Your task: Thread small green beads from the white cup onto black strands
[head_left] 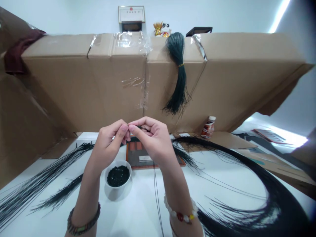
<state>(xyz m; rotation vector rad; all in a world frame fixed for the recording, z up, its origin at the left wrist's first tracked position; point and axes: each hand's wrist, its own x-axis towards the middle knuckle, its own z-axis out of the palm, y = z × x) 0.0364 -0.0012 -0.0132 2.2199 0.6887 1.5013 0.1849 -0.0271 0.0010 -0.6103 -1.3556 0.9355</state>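
My left hand (111, 141) and my right hand (151, 136) meet fingertip to fingertip above the white table. Both are closed in a pinch. Dark thin strands (143, 128) show in the curled fingers of my right hand, and a pair of long dark cords (156, 194) hangs down below it to the table's near edge. What the left fingertips pinch is too small and covered to make out. Under my left hand stands a white bowl (129, 180) holding small dark green pieces (118, 176). A brown-framed tray or board (135, 161) lies behind the hands, partly hidden.
Bundles of dark cord lie left (49, 177) and right (278, 194) on the white table (138, 210). A cardboard wall (103, 89) rises behind, with a tied dark green cord bundle (181, 79) hanging over it. A red-labelled bottle (208, 128) stands at the back right.
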